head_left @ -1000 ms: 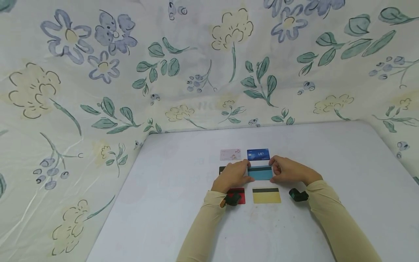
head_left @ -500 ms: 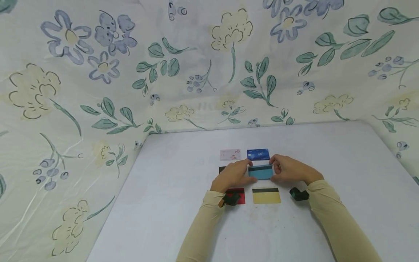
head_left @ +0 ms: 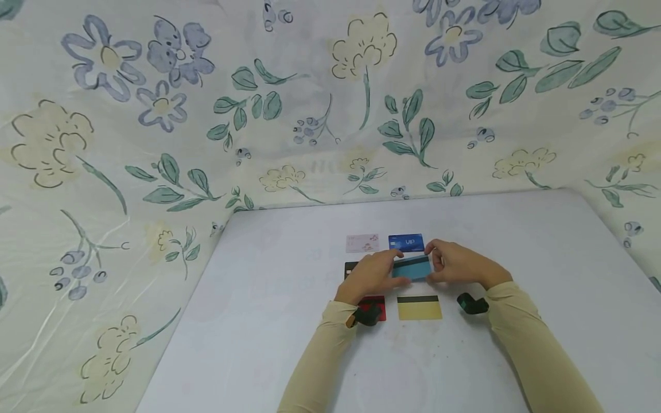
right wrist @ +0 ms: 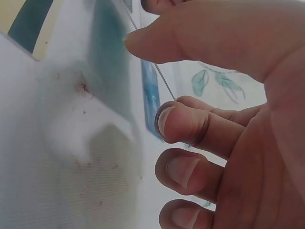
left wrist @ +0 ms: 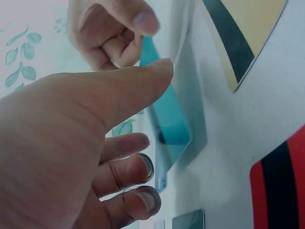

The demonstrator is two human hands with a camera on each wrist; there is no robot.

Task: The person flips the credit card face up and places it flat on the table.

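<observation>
A light blue card with a dark stripe (head_left: 411,271) is held between both hands in the head view, its right end tilted up. Thumb and fingers of my left hand (head_left: 369,275) pinch its left end by the long edges. At the other end my right hand (head_left: 462,264) pinches it, with thumb and index finger on its edges in the right wrist view. The left wrist view shows the same blue card (left wrist: 172,121) standing off the white surface, a shadow beneath it. Behind it lies a dark blue VIP card (head_left: 405,246).
On the white table (head_left: 279,264) a pale pink card (head_left: 362,244) lies at the back. Nearer are a yellow card (head_left: 420,311) and a red card (head_left: 381,310), the red one partly hidden by the left wrist. A black card (head_left: 349,267) shows beside the left hand.
The light blue card, flat on the table a second ago, has come up off it and tilted, its right end higher. Both hands have moved slightly with it.
</observation>
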